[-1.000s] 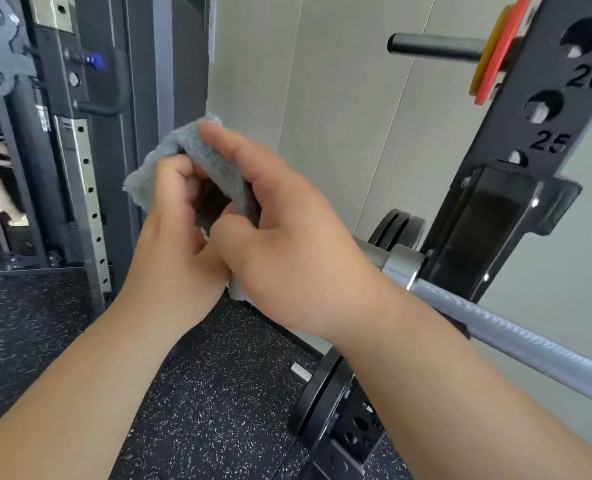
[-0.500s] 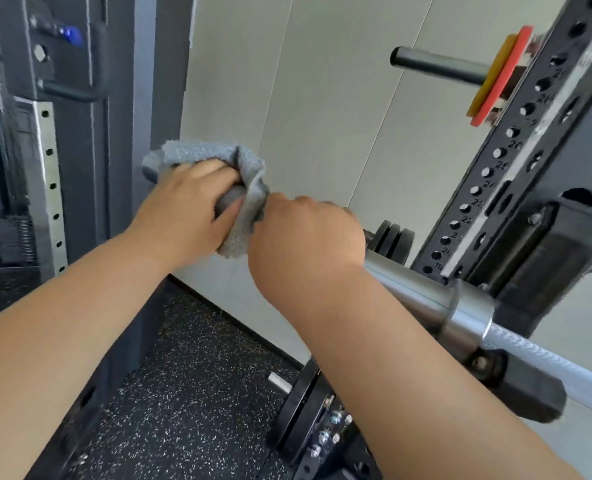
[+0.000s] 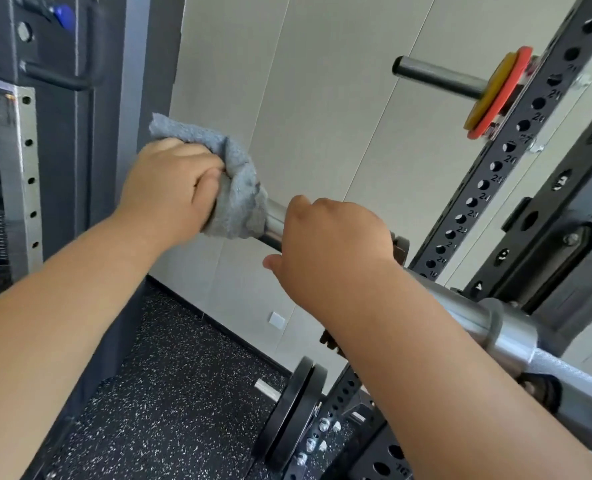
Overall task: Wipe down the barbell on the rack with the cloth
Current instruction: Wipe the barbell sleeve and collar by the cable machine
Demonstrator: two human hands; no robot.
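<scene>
Numbers stand beside the holes of the black rack upright (image 3: 502, 168), 1 per hole, rising from 19 at its foot through 27; those higher are blurred. The lower rack beam (image 3: 388, 460) shows 16.

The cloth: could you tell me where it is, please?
Head view, left of centre: the left hand grips the cloth over the end of the barbell.

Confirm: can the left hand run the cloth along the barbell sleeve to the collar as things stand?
Probably not yet. The left hand holds the cloth over the end of the barbell sleeve, but the right hand grips that sleeve right beside it, blocking the run to the collar.
</scene>
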